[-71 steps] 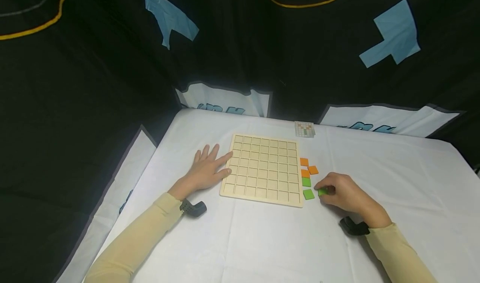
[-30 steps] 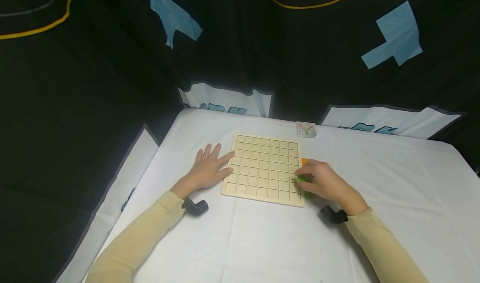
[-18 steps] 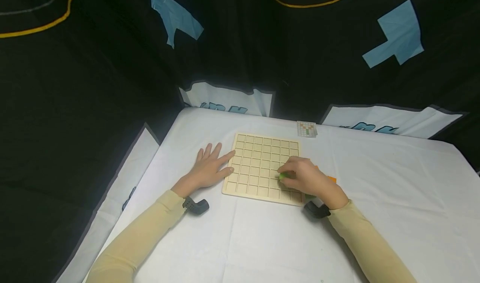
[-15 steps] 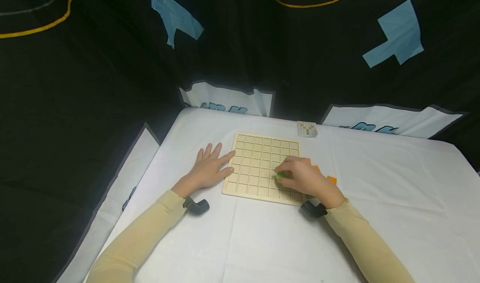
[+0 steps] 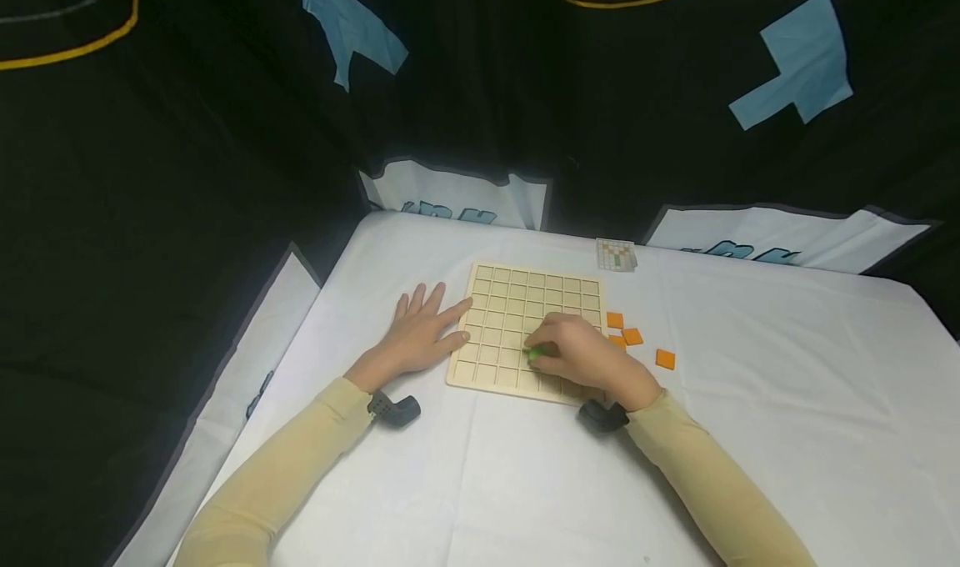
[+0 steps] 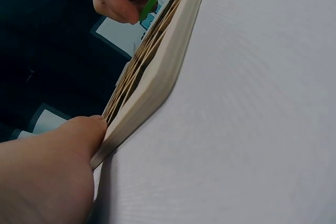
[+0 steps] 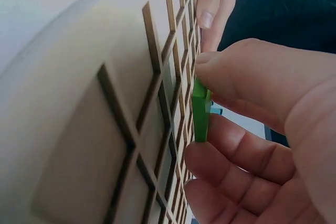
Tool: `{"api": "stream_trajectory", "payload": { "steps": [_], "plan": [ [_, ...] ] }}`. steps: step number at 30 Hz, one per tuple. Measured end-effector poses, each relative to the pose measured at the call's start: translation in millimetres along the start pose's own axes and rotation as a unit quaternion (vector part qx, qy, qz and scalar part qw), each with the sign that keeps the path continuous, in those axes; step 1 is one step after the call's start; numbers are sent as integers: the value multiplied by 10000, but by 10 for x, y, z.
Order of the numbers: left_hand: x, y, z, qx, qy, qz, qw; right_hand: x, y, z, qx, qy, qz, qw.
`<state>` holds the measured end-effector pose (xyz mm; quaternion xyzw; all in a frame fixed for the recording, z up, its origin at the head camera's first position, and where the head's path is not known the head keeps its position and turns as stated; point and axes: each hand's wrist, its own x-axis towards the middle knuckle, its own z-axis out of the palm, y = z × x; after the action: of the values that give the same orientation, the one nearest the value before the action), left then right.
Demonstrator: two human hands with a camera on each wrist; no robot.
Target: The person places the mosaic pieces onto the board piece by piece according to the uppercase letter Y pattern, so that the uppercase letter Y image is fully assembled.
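A square wooden board (image 5: 506,296) with a grid of shallow recesses lies flat on the white table. My left hand (image 5: 412,338) rests at its left side, fingers spread straight, with forefinger and thumb touching the edge; in the left wrist view the thumb (image 6: 84,132) meets the rim. Over the lower middle of the grid, my right hand (image 5: 573,348) pinches a small green square tile (image 7: 199,111) between thumb and fingers. The tile stands tilted close to the board's surface; whether it touches, I cannot tell. No tile shows in the visible recesses.
Several orange tiles (image 5: 665,358) lie right of the board, one partly covered by the right hand. A card with a coloured grid pattern (image 5: 616,255) lies near the table's back edge. Dark curtains (image 5: 480,92) hang behind and to the left.
From right of the board, my right hand has carried the green tile leftward over the grid. An orange tile farther right is uncovered; the loose green tiles are now hidden. My left hand stays put.
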<state>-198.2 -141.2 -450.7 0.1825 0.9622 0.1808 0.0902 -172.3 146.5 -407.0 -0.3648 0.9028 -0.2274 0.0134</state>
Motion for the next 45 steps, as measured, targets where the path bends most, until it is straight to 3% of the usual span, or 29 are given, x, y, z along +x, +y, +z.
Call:
{"api": "stream_trajectory", "payload": {
  "steps": [14,45],
  "plan": [
    [-12,24,3,34,-2,-26,10000,41,-16,101,65,-243,182,9995],
    [-16,26,-31,50,-27,-32,10000,27,-21,118,117,-192,143,9996]
  ]
}}
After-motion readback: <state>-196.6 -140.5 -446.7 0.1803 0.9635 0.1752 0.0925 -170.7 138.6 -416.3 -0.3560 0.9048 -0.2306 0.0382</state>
